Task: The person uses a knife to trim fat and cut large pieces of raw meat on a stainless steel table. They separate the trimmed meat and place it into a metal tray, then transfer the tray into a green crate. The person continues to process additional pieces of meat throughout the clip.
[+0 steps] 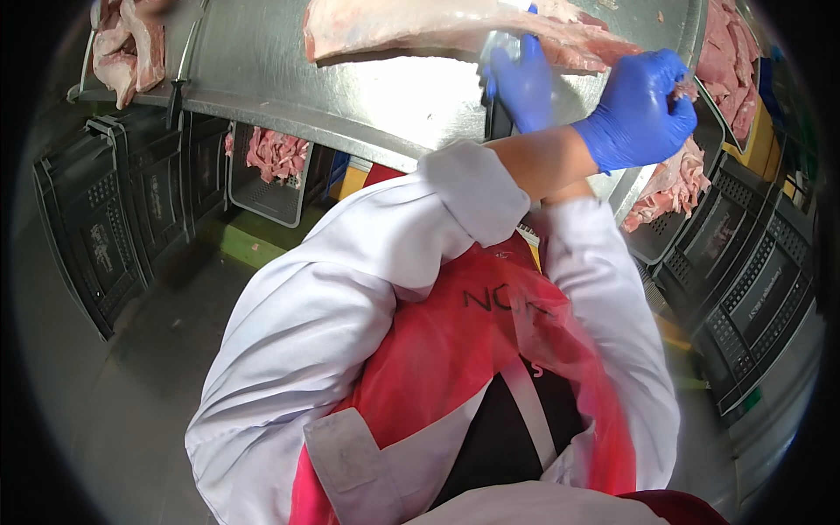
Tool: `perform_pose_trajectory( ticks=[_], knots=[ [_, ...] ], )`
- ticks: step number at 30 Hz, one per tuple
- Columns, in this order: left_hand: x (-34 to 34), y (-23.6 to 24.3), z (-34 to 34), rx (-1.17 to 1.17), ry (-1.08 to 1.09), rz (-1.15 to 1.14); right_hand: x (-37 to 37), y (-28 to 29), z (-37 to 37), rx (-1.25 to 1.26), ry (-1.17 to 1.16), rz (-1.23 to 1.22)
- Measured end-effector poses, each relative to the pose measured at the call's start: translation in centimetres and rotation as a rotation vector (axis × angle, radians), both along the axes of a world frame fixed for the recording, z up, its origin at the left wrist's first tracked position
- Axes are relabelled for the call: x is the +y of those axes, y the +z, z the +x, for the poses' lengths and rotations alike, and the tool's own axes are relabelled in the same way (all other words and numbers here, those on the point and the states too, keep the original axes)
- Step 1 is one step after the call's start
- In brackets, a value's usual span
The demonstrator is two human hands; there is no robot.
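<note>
My forearms cross in front of me, the left over the right. My left hand (pixel 643 109), in a blue glove, reaches to the right and pinches a small scrap of meat (pixel 685 90) beside the narrow end of a large meat slab (pixel 411 33). My right hand (pixel 525 87), also blue-gloved, is closed beside the slab's near edge. A black handle (pixel 499 120) shows below it, apparently of a knife; the blade is blurred and partly hidden. The slab lies along the far part of the steel table (pixel 376 96).
Another meat piece (pixel 129 48) lies at the table's left end, near a thin rod with a black handle (pixel 175 98). Crates of trimmings stand below: a grey crate (pixel 293 206) at left, meat scraps (pixel 674 185) at right. Pink meat (pixel 728 70) fills a far-right container. Black crates (pixel 744 289) flank me.
</note>
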State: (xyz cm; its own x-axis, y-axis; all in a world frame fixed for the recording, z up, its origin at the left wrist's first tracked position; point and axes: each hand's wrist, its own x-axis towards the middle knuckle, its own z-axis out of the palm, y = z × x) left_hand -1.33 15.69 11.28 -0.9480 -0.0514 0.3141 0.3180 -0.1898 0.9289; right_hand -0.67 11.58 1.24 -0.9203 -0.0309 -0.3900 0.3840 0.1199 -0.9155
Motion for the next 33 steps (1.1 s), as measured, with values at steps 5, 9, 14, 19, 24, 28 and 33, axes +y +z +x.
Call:
perform_pose_trajectory(
  ticks=[5,9,14,19,24,28,33],
  knots=[
    [-1.6,1.8,-0.4,-0.036,-0.030,0.073,-2.9,1.9,3.3,0.012,0.130,0.107],
    [-0.4,3.3,0.0,-0.005,-0.003,0.132,-4.4,-0.7,0.4,0.210,-0.064,-0.042],
    [-1.4,4.3,-0.6,0.000,0.034,0.164,-7.2,-2.4,4.0,0.351,0.021,-0.049],
    [-1.8,5.3,-0.4,0.085,0.106,0.142,-9.1,-1.1,-0.8,0.071,0.058,-0.053],
    [-3.7,7.5,0.0,0.068,0.105,0.239,-12.1,-0.1,3.6,0.081,0.124,0.089],
    [-3.4,8.2,-0.4,0.110,0.107,0.282,-12.8,-1.5,-0.7,0.090,0.169,0.076],
    [-5.0,9.5,-0.9,0.075,0.058,0.413,-15.9,-1.6,3.3,0.271,0.124,-0.020]
  ],
)
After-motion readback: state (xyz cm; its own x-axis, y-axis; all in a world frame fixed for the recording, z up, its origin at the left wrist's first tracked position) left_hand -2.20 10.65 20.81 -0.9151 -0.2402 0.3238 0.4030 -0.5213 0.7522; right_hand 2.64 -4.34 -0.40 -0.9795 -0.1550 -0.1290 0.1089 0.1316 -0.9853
